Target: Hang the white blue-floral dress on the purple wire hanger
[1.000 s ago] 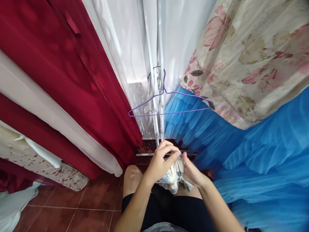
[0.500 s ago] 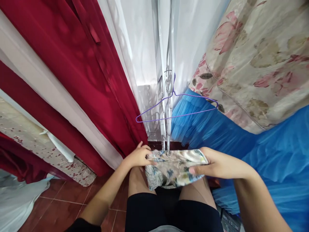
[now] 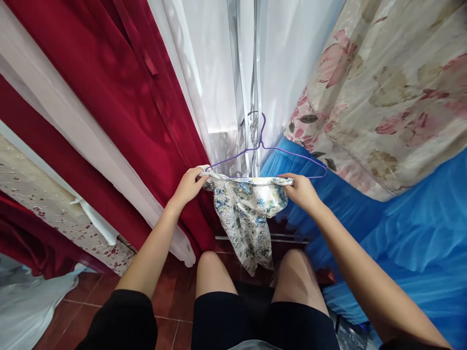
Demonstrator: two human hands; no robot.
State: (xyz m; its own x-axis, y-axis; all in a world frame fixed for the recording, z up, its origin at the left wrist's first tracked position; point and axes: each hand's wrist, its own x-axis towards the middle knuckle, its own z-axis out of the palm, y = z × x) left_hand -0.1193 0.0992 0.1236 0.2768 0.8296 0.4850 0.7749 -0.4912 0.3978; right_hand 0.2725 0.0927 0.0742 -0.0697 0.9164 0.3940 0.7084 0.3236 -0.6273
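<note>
Between my hands stretches a light floral garment with blue, green and yellow flowers; its lower part hangs in gathered folds. My left hand pinches the left end of its top edge, thumb and fingers together. The other end of that edge is gripped by my right hand. A purple hanger hangs from a link of a chain-like strip. The garment's top edge lies along the hanger's lower bar and hides part of it; whether the cloth passes over the bar I cannot tell.
White curtains hang behind the hanger. To the left are red drapes and paler cloths. A flowered cream fabric and blue tulle fill the right side. Red floor tiles and my knees lie below.
The garment was bunched over my lap; now both hands have lifted it forward to the hanger. Its top edge is spread taut and the lower part hangs down.
</note>
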